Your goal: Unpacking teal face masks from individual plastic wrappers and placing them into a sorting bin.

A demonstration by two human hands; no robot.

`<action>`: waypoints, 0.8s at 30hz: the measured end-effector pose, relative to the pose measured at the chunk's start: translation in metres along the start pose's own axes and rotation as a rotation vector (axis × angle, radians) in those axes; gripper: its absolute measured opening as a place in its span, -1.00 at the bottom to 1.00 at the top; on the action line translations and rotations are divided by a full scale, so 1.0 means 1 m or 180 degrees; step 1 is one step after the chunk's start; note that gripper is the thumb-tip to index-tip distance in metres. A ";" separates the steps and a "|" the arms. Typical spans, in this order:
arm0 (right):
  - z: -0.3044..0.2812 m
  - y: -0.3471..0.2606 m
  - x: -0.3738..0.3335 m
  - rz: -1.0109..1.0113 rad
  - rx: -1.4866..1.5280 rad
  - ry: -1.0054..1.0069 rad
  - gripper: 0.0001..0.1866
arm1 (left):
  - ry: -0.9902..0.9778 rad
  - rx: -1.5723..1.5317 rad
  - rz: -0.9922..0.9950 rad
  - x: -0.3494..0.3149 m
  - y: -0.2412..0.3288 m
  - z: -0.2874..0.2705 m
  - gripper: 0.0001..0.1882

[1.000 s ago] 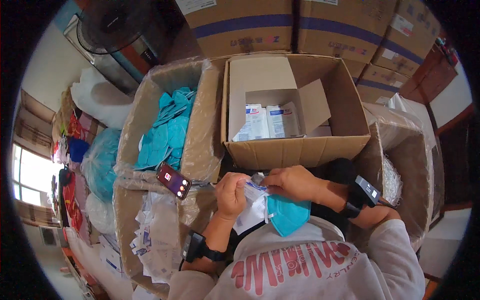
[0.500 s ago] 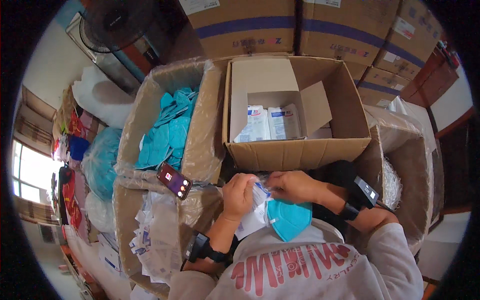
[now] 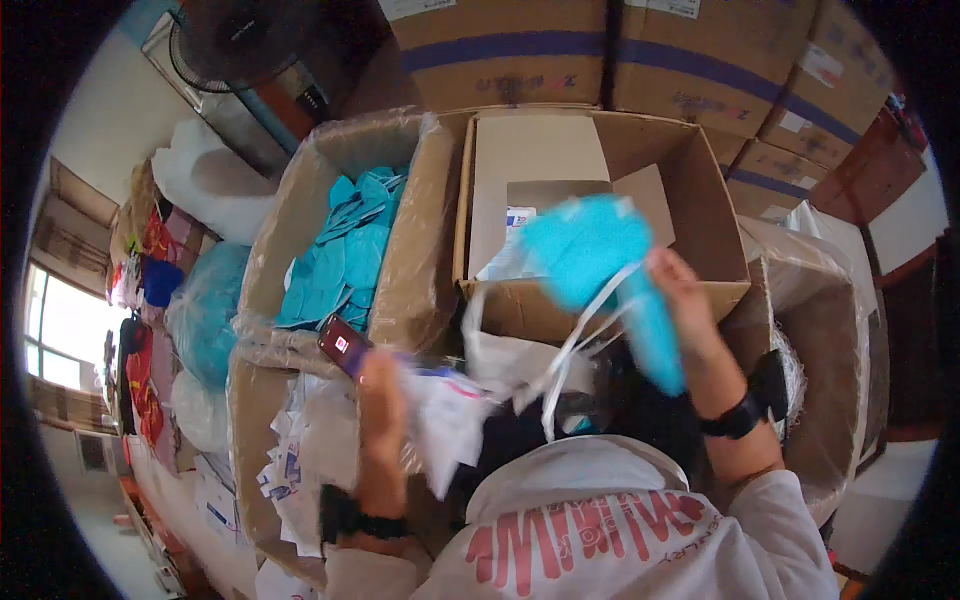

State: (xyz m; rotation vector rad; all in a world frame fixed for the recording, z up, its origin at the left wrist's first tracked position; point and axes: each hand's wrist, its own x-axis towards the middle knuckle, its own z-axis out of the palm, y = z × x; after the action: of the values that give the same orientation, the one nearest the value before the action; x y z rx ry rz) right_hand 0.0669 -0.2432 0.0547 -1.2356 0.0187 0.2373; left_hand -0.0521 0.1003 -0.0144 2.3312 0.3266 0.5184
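My right hand (image 3: 682, 298) is raised over the front right of the open carton, its fingers closed on teal face masks (image 3: 588, 248). One mask spreads toward the carton's middle, a second teal piece hangs below the fingers, and white straps (image 3: 580, 345) dangle between them. Blurred by motion, my left hand (image 3: 382, 405) is closed on a white printed packet (image 3: 447, 415) beside the phone (image 3: 342, 346). Behind the masks, the open carton (image 3: 600, 308) holds a smaller white box (image 3: 545, 145) with white packets (image 3: 510, 245), mostly hidden now.
Left of the carton stands a plastic-lined box (image 3: 412, 250) with many teal masks (image 3: 345, 240). Nearer, another lined box holds white printed packets (image 3: 315, 435). On the right, a lined box (image 3: 825, 350) contains white stringy material (image 3: 787, 380). Stacked cartons (image 3: 505, 70) rise behind; a fan (image 3: 225, 50) stands far left.
My hands were together at the packet before my chest and have separated. The right one has lifted teal masks up toward the carton; the left one has carried the white packet leftward.
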 end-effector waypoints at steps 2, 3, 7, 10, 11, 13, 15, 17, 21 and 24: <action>-0.034 -0.008 0.013 -0.0589 0.0034 -0.0100 -0.78 | 0.0482 0.0958 -0.0243 -0.004 -0.080 -0.068 -0.72; -0.062 -0.003 0.020 -0.0548 -0.0025 -0.0081 -0.79 | 0.1641 0.1323 0.1843 -0.015 -0.131 -0.110 -0.69; -0.133 0.000 0.004 -0.0706 0.0156 -0.0003 -0.75 | 0.3162 0.1290 -0.0635 -0.040 -0.107 -0.214 -0.66; -0.158 0.020 -0.002 -0.0616 0.0362 0.0254 -0.74 | 0.2316 0.2288 -0.0571 -0.096 -0.170 -0.226 -0.72; -0.166 0.029 -0.001 -0.0589 0.0310 0.0468 -0.74 | 0.1853 0.2289 -0.0778 -0.121 -0.199 -0.218 -0.73; -0.137 0.023 -0.001 -0.0348 0.0377 0.0158 -0.75 | 0.0508 0.2068 -0.1119 -0.158 -0.224 -0.188 -0.72; -0.126 0.016 0.004 0.0060 0.0173 0.0009 -0.75 | -0.1242 0.1559 -0.1307 -0.180 -0.232 -0.150 -0.69; -0.106 0.006 -0.001 0.0016 -0.0472 0.0500 -0.76 | -0.1915 0.1346 -0.1245 -0.168 -0.246 -0.144 -0.67; -0.089 -0.001 -0.005 -0.0199 -0.0953 0.0399 -0.82 | -0.0613 0.1571 -0.1821 -0.075 -0.130 -0.170 -0.59; -0.057 0.001 -0.007 -0.0214 -0.0636 -0.0029 -0.83 | -0.0512 0.0219 -0.2083 -0.045 -0.065 -0.160 -0.58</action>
State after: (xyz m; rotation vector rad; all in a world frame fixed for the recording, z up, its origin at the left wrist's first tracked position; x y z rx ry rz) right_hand 0.0662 -0.2973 0.0361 -1.4313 -0.0556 0.1897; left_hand -0.1702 0.2254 0.0346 2.1418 0.9897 -0.0020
